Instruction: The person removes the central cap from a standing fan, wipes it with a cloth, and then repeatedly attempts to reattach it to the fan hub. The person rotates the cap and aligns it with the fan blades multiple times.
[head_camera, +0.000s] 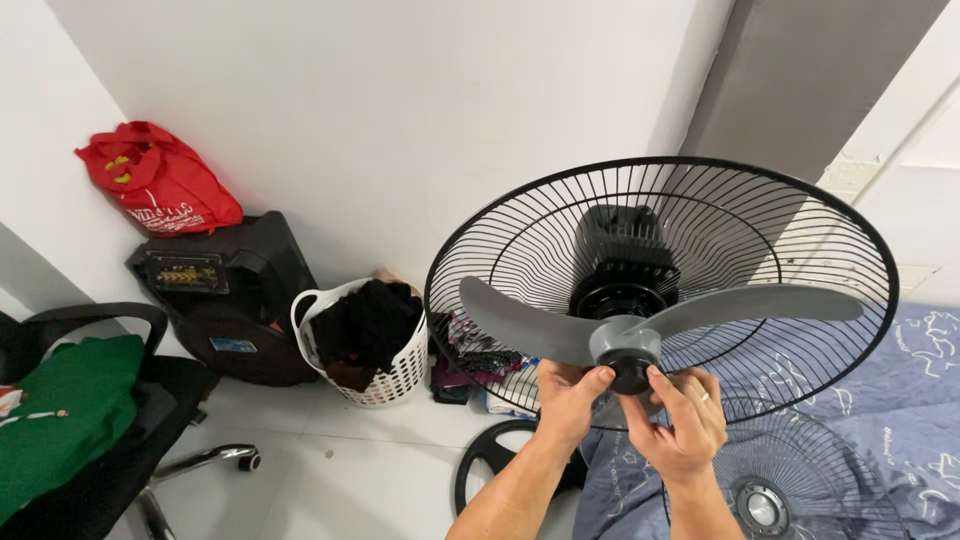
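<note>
A standing fan faces me with its black wire rear guard (520, 215) and a grey three-blade propeller (520, 320) mounted on the hub. A black round cap (630, 370) sits at the centre of the blades. My left hand (565, 395) pinches the cap from the left. My right hand (685, 420) grips it from the right and below. Behind the blades is the black motor housing (620, 245). The fan's black round base (490, 455) shows under my left forearm.
The front wire guard (800, 480) lies on a blue patterned sheet (900, 380) at lower right. A white laundry basket (395, 375) of dark clothes, a black speaker (230, 295) with a red bag (160, 180), and an office chair (90, 420) with green cloth stand left.
</note>
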